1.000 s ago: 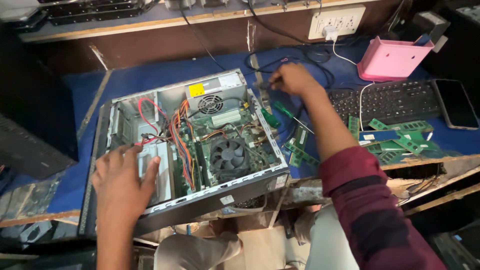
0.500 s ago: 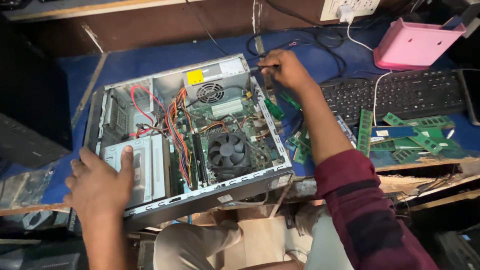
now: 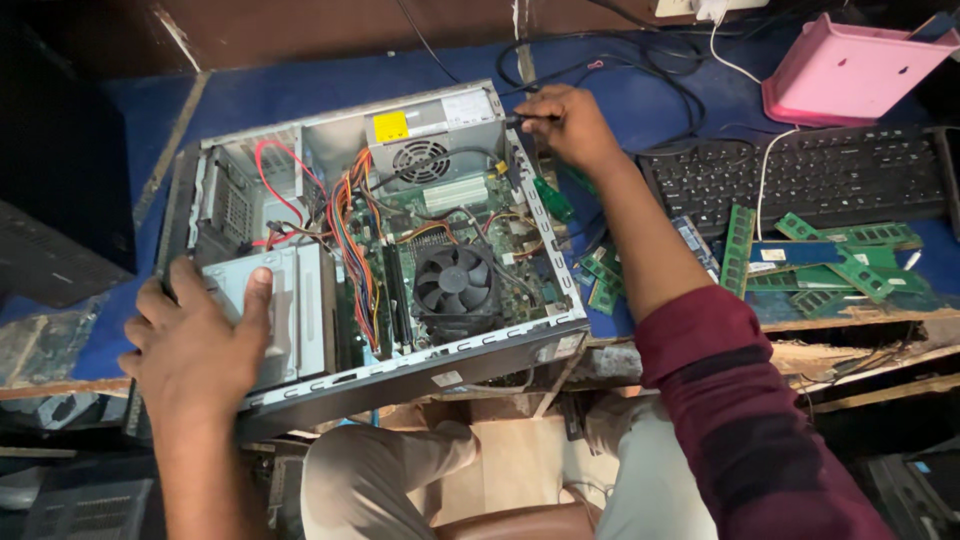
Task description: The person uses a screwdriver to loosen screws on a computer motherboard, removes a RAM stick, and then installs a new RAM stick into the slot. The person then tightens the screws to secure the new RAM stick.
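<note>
Computer case lies open — left hand spread flat on its drive cage, steadying. Right hand pinches a screwdriver at the rear edge — looks like screw work, wanting a square, firm tip.

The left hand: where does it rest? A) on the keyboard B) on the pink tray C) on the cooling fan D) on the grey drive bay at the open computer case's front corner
D: the left hand lies flat on the grey drive bay of the open computer case.

Open computer case lies flat, side panel off.
</note>
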